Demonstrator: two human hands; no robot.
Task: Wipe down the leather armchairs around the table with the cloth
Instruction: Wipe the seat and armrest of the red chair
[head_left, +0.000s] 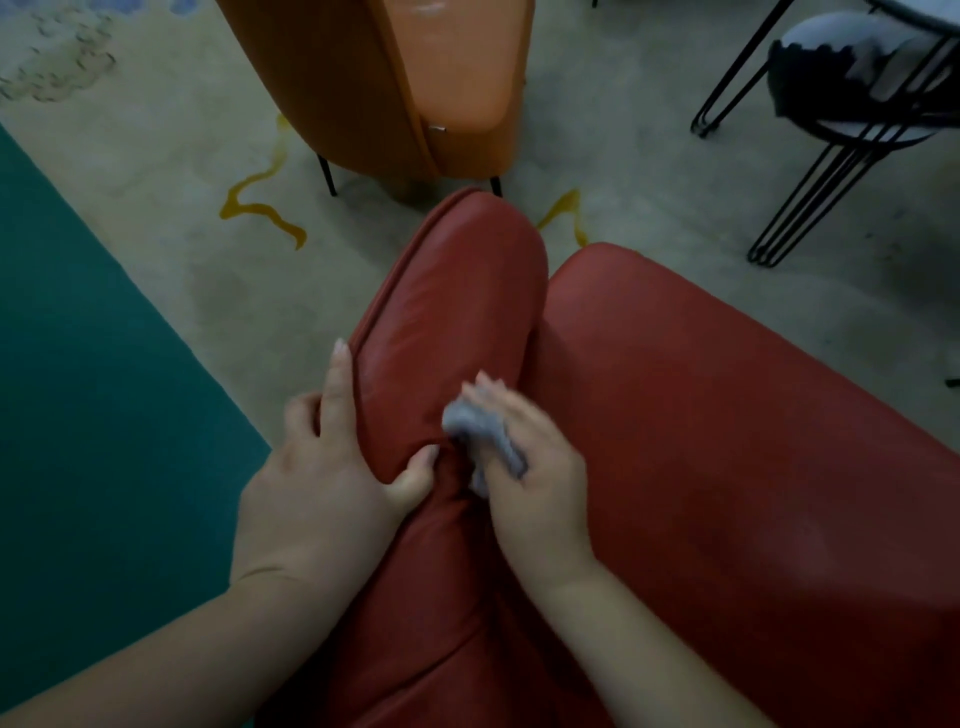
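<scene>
Both forearms reach in from six o'clock. Right hand (524, 457) pinches a bunched grey cloth (485, 436) under its fingers and presses it onto the red armchair (701, 415), at the arm's inner side. Left hand (332, 467) clamps the arm's outer edge at nine o'clock of the cloth, thumb dug into the leather. Wiping this arm looks underway; next, probably strokes toward twelve o'clock. An orange armchair (395, 78) waits beyond.

A lounge or café-like seating area: a red leather armchair (701, 441) and an orange leather armchair (395, 78) stand on a beige patterned carpet (156, 182) near a black wire-legged side table (852, 130).
</scene>
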